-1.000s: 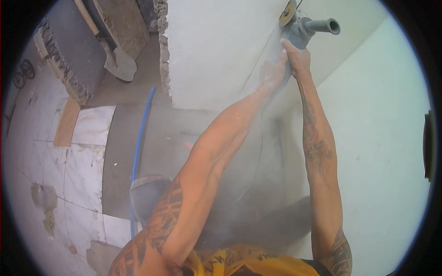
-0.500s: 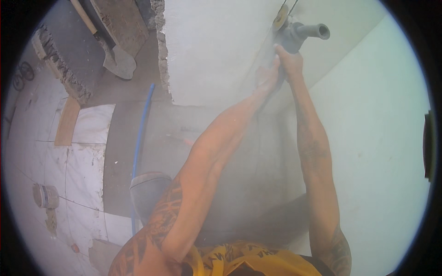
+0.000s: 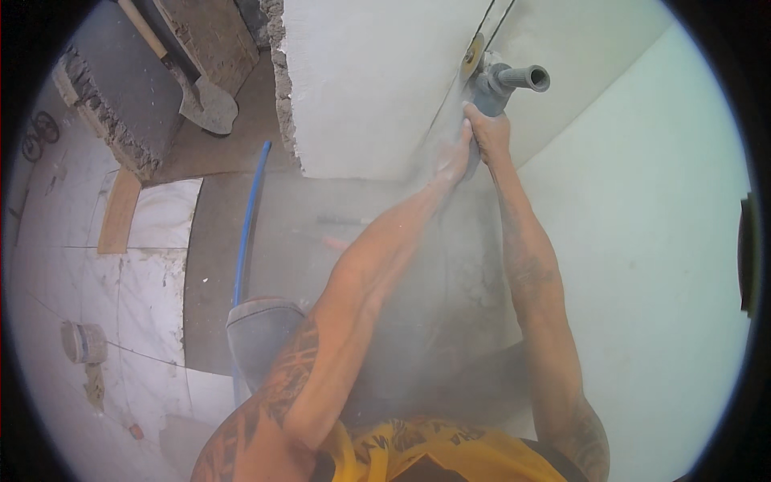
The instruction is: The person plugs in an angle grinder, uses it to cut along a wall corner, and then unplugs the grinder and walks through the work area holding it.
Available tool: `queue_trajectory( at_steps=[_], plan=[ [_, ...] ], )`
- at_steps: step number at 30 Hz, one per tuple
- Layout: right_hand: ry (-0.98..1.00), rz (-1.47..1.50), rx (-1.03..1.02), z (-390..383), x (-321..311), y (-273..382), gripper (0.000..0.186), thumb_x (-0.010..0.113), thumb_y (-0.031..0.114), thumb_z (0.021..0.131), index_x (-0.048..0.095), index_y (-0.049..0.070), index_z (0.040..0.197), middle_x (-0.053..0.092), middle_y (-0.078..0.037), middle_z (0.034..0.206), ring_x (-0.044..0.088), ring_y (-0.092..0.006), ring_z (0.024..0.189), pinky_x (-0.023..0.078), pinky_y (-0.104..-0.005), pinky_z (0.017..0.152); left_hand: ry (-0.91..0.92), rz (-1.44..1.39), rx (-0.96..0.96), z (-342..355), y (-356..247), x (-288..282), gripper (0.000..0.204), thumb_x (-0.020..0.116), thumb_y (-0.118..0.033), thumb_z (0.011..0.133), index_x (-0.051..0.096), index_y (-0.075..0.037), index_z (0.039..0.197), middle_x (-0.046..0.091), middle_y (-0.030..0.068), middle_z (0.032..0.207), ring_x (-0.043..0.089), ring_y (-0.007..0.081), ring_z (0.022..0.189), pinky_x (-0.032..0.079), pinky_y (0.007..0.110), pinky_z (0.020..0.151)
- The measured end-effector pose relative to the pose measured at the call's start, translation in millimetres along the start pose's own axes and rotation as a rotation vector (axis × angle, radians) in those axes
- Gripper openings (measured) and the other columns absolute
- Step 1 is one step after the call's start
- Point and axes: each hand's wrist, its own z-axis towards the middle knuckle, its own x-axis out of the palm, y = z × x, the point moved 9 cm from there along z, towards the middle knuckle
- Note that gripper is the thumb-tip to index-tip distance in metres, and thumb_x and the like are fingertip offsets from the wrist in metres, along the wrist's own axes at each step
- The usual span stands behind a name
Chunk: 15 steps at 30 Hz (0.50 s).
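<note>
Both my arms reach out to an angle grinder held against a white wall. My right hand is closed around its body just behind the head. Lower on the grinder, my left hand is wrapped around the rear part, its fingers partly lost in dust. The cutting disc stands edge-on at the wall, on a thin dark line. A second dark line runs beside it above the head. The side handle sticks out to the right, with neither hand on it.
Pale dust hangs below the grinder. On the left are a blue pipe, a shovel, broken wall edges, a wooden board, marble-look tiles and a bucket. Another pale wall rises at right.
The grinder and both hands have moved down and slightly left along the wall. More of the two dark lines shows above the disc, and the dust around the tool looks thinner.
</note>
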Motion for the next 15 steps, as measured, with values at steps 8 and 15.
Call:
queue_trajectory(
  at_steps=[8, 15],
  plan=[
    [0.024, -0.134, 0.060, -25.8, -5.7, -56.3, 0.042, 0.076, 0.026, 0.078, 0.065, -0.003, 0.106, 0.067, -0.008, 0.096, 0.061, -0.0146, 0.084, 0.050, -0.0308, 0.076, 0.071, -0.028, 0.003, -19.2, 54.3, 7.4, 0.075, 0.041, -0.060, 0.096, 0.055, 0.004, 0.132, 0.061, 0.0247, 0.127, 0.057, 0.0367, 0.122, 0.042, 0.044, 0.099],
    [-0.081, -0.186, 0.257, -100.3, 0.2, -109.8, 0.042, 0.077, 0.026, 0.077, 0.065, -0.002, 0.106, 0.068, -0.006, 0.098, 0.063, -0.0171, 0.089, 0.049, -0.0320, 0.081, 0.031, 0.210, -0.319, -66.4, 127.1, -31.3, 0.069, 0.045, -0.056, 0.097, 0.055, 0.002, 0.132, 0.066, 0.0230, 0.118, 0.061, 0.0335, 0.115, 0.044, 0.043, 0.095]
  ],
)
